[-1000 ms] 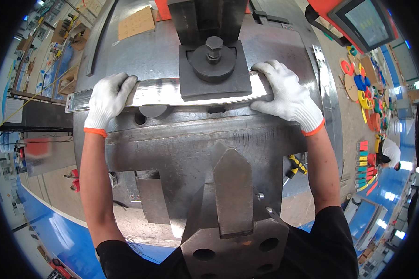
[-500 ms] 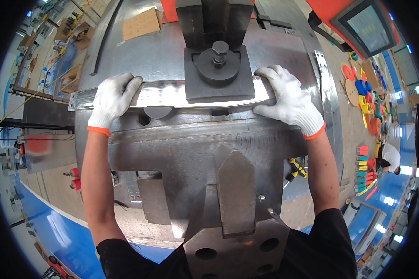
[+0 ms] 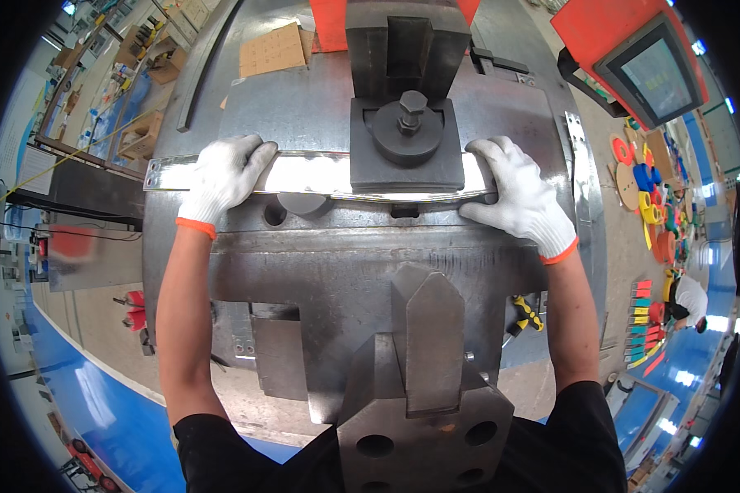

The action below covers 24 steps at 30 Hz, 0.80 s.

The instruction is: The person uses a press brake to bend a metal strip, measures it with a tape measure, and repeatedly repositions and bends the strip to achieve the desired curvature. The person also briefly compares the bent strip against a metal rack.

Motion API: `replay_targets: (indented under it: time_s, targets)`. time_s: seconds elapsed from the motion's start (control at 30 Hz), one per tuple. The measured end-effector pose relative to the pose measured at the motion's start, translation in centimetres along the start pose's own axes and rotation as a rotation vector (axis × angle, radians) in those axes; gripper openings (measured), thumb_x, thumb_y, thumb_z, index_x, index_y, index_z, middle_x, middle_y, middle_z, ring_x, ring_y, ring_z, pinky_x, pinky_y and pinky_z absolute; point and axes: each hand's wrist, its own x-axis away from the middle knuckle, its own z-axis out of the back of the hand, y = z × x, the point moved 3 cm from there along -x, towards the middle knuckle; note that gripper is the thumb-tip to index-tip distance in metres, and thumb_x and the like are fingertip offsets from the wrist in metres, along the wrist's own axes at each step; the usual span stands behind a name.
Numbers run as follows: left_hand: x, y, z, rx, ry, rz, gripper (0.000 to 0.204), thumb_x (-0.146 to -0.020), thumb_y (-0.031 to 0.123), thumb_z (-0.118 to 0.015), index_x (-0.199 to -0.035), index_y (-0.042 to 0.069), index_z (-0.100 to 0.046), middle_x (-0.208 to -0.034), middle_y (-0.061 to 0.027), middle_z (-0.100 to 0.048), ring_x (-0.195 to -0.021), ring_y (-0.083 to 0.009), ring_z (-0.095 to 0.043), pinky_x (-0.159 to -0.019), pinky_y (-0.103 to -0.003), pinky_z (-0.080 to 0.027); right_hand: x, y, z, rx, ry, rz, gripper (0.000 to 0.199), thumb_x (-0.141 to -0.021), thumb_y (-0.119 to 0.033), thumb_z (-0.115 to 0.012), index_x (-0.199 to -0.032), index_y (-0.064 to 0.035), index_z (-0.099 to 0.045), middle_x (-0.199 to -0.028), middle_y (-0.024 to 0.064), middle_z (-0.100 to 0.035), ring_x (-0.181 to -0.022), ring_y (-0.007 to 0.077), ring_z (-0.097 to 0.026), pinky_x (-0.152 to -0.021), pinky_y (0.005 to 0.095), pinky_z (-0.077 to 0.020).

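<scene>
A long, shiny flat metal bar (image 3: 308,173) lies crosswise on the steel bed of a machine, passing beneath a dark square press block (image 3: 407,178) topped by a large bolt. My left hand (image 3: 228,174), in a white knit glove with an orange cuff, grips the bar left of the block, leaving its holed end sticking out. My right hand (image 3: 518,191), gloved alike, holds the bar near its right end, fingers over the far edge and thumb at the near edge. That end is partly hidden by the hand. A dark rounded steel piece (image 3: 304,204) touches the bar's near edge.
A pointed steel block (image 3: 434,345) rises close to my body. Cardboard (image 3: 271,51) lies at the far left of the bed. A red-framed screen (image 3: 654,70) stands far right. Yellow-black pliers-like handles (image 3: 528,314) lie near my right forearm. Another person (image 3: 687,300) is far off right.
The whole view has shifted, so the machine appears slightly farther right and lower. Both hands keep their hold on the bar, which shows no clear movement against the press block.
</scene>
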Motion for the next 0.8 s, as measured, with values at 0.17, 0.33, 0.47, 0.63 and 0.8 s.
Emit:
replay_targets:
  time_s: [0.17,0.33,0.47,0.63,0.8]
  targets:
    - [0.04,0.34,0.1,-0.009,-0.008,0.01,0.037,-0.103,0.039,-0.058,-0.093,0.006,-0.072,-0.09,-0.0184,-0.071,-0.087,-0.0409,-0.067,-0.078,-0.048,-0.052,0.0,-0.15,0.18,0.03,-0.022,-0.011,0.078,-0.069,-0.036,-0.088,-0.136,-0.0112,-0.056,-0.127,0.0173,-0.058,-0.117,0.0393,-0.059,-0.101,0.0494,-0.0513]
    - [-0.23,0.25,0.07,-0.014,-0.014,0.007,0.041,-0.103,0.042,-0.056,-0.092,0.005,-0.071,-0.089,-0.0202,-0.07,-0.088,-0.0429,-0.066,-0.078,-0.05,-0.051,-0.2,-0.52,0.41,0.101,-0.078,-0.049,0.081,-0.071,-0.042,-0.088,-0.138,-0.0108,-0.055,-0.129,0.0179,-0.057,-0.119,0.0405,-0.059,-0.103,0.0496,-0.051]
    - [-0.39,0.24,-0.03,-0.026,-0.026,0.024,0.042,-0.103,0.043,-0.056,-0.091,0.005,-0.071,-0.087,-0.0216,-0.07,-0.087,-0.0442,-0.066,-0.077,-0.051,-0.051,-0.31,-0.59,0.38,0.127,-0.107,-0.077,0.084,-0.073,-0.045,-0.088,-0.141,-0.01,-0.054,-0.131,0.0194,-0.057,-0.121,0.0413,-0.058,-0.104,0.049,-0.0505]
    - [-0.33,0.01,-0.2,-0.003,-0.017,0.048,0.043,-0.102,0.044,-0.057,-0.089,0.005,-0.071,-0.084,-0.0228,-0.069,-0.084,-0.045,-0.066,-0.076,-0.051,-0.051,-0.42,-0.48,0.27,0.135,-0.12,-0.087,0.085,-0.073,-0.046,-0.087,-0.142,-0.0103,-0.053,-0.132,0.0208,-0.056,-0.122,0.0414,-0.058,-0.106,0.0489,-0.0498]
    - [-0.36,0.09,-0.01,-0.015,-0.004,0.032,0.043,-0.102,0.044,-0.058,-0.089,0.005,-0.072,-0.084,-0.0232,-0.069,-0.083,-0.0451,-0.066,-0.075,-0.052,-0.051,-0.36,-0.53,0.4,0.122,-0.12,-0.107,0.087,-0.072,-0.047,-0.088,-0.143,-0.0108,-0.053,-0.133,0.0211,-0.056,-0.123,0.0415,-0.057,-0.106,0.0487,-0.0495]
